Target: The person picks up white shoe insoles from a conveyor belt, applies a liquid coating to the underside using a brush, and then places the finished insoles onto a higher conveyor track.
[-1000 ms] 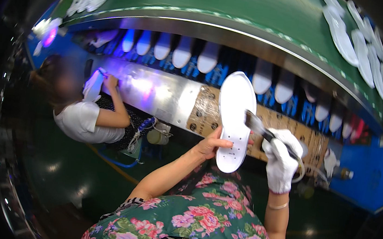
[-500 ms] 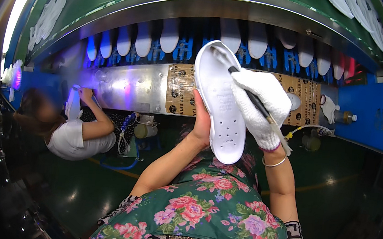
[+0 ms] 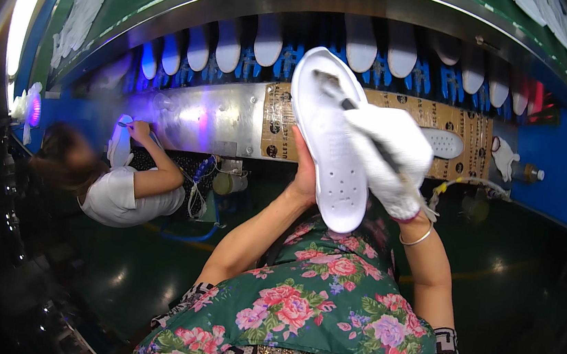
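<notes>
My left hand [image 3: 303,172] grips a white shoe sole [image 3: 328,147] from behind and holds it upright in front of me, its small-holed face toward me. My right hand [image 3: 392,157], in a white glove, holds a dark-handled brush [image 3: 337,93] whose bristles rest on the upper part of the sole. Both hands are raised above my lap, which is covered by a green flowered garment [image 3: 325,306].
A curved conveyor [image 3: 221,112] with a row of white soles [image 3: 269,41] on blue holders runs across the back, lit violet at left. A person in a white top [image 3: 123,191] works on another sole there. A white glove [image 3: 503,158] hangs on the cardboard-covered panel at right.
The view has swung left and the sole has come closer and higher. My right hand has moved the brush up over the sole's upper part. The other person has shifted left in view.
</notes>
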Action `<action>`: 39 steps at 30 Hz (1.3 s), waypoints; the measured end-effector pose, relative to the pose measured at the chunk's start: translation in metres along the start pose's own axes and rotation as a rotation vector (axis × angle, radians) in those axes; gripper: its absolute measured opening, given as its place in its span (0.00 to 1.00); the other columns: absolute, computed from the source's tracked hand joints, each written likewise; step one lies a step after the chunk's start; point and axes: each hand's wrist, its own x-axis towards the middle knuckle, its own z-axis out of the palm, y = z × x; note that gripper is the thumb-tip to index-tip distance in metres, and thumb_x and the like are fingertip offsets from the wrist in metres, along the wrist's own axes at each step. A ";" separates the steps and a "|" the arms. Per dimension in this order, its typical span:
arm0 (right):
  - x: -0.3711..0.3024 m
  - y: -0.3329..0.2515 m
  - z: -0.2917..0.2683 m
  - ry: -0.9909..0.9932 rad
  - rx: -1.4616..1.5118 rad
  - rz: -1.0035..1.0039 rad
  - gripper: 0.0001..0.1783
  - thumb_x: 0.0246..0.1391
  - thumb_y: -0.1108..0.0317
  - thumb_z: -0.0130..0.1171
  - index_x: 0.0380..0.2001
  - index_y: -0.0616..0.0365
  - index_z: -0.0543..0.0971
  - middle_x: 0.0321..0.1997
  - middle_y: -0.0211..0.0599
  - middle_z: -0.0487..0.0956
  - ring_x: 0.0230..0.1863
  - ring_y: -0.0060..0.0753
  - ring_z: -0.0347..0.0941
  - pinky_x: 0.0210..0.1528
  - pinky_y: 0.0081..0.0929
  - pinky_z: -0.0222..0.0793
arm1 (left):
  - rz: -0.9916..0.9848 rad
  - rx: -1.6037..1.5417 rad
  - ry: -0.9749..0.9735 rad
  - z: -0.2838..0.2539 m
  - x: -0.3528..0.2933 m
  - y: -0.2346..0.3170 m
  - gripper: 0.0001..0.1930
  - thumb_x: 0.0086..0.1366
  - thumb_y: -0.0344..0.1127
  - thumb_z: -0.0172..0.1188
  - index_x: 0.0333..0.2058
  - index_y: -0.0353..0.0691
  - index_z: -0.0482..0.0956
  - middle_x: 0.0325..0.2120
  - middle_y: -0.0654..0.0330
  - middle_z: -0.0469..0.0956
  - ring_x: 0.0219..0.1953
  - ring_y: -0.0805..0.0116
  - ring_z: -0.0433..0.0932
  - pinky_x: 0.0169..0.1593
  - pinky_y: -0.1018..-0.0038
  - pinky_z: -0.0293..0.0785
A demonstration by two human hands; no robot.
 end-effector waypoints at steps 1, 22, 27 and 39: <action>-0.005 0.003 0.004 -0.084 -0.079 -0.095 0.16 0.45 0.75 0.66 0.42 0.55 0.85 0.37 0.41 0.83 0.34 0.37 0.81 0.41 0.30 0.77 | -0.032 0.219 0.216 0.007 0.001 0.004 0.58 0.54 0.85 0.23 0.67 0.40 0.55 0.60 0.49 0.67 0.59 0.55 0.71 0.61 0.59 0.71; -0.034 -0.006 0.016 -0.231 -0.010 -0.076 0.17 0.44 0.75 0.68 0.41 0.54 0.85 0.39 0.42 0.83 0.38 0.43 0.81 0.41 0.32 0.76 | 0.083 0.283 0.192 -0.027 0.009 0.040 0.61 0.47 0.90 0.32 0.59 0.35 0.61 0.46 0.45 0.74 0.46 0.54 0.77 0.46 0.57 0.79; -0.027 -0.005 0.011 -0.159 0.325 0.120 0.15 0.46 0.75 0.67 0.41 0.54 0.85 0.36 0.37 0.84 0.36 0.37 0.82 0.40 0.29 0.78 | 0.095 0.129 0.270 -0.030 0.009 0.042 0.62 0.39 0.92 0.39 0.57 0.40 0.67 0.37 0.45 0.74 0.33 0.55 0.76 0.35 0.61 0.76; -0.039 -0.012 0.014 -0.115 0.290 0.237 0.12 0.46 0.74 0.68 0.37 0.55 0.85 0.36 0.38 0.84 0.37 0.37 0.82 0.42 0.29 0.77 | 0.042 -0.009 -0.165 -0.045 0.026 0.058 0.61 0.35 0.88 0.55 0.47 0.29 0.67 0.38 0.43 0.75 0.47 0.44 0.75 0.50 0.52 0.75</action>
